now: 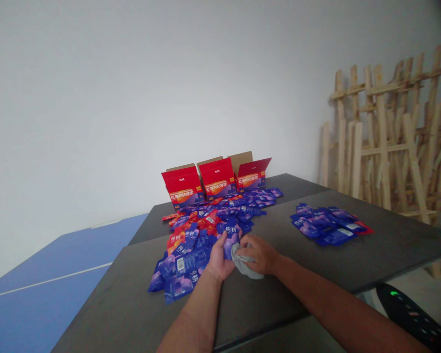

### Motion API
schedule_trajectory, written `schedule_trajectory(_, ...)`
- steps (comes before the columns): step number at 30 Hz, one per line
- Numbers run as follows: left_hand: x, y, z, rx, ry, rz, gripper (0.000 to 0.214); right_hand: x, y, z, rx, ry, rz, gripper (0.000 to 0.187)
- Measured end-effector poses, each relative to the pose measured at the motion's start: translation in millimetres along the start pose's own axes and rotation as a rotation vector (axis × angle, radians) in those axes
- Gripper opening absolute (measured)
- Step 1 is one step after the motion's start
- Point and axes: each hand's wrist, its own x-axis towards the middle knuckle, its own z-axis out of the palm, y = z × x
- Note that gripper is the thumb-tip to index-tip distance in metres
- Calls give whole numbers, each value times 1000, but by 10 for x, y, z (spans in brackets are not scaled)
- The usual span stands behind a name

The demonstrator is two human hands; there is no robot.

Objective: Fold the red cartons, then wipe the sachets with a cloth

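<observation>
Head view: left hand [218,260] gripping blue sachet [230,240], right hand [259,255] pinching grey cloth [245,264], loose sachets [191,255] lying unboxed before open red cartons [216,179].

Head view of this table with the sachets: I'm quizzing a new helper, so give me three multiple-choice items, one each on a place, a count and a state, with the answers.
1. Where is the smaller group of blue sachets?
A) Inside a carton
B) On the dark tabletop, right of the large sachet pile
C) On the blue surface

2. How many red cartons stand behind the large pile?
A) Two
B) Four
C) Three

3. What state are the cartons' flaps in?
A) Raised open
B) Taped shut
C) Torn off

Answers:
1. B, the group lies on the tabletop, apart from the pile.
2. C, three stand side by side.
3. A, the flaps stand up, with tan inner flaps showing.
</observation>
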Motion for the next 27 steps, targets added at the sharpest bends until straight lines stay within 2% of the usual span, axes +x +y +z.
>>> schedule_trajectory(3,-26,-57,43,62,6,-16,35,-7,60,-8,-88,26,74,26)
schedule_trajectory(6,-31,-97,73,136,-2,94,27,-12,125,-44,-175,82,178,26)
schedule_trajectory(9,-20,-121,70,207,-45,158,41,-20,172,-58,-239,117,263,25)
schedule_trajectory(11,-16,-129,54,212,-55,141,50,-29,203,-53,-280,134,319,24)
schedule_trajectory(15,-50,-100,11,160,10,57,55,-51,296,-51,-298,189,435,22)
schedule_trajectory(20,-102,30,-44,40,25,-94,41,-57,418,-103,-181,344,548,22)
schedule_trajectory(23,-75,89,-48,-49,76,-41,36,-42,373,-129,-140,419,513,21)
schedule_trajectory(25,-45,102,-39,-72,116,30,34,-29,270,-127,-89,345,401,20)
schedule_trajectory(27,-22,98,-23,-72,137,80,32,-16,144,-104,-47,215,232,20)
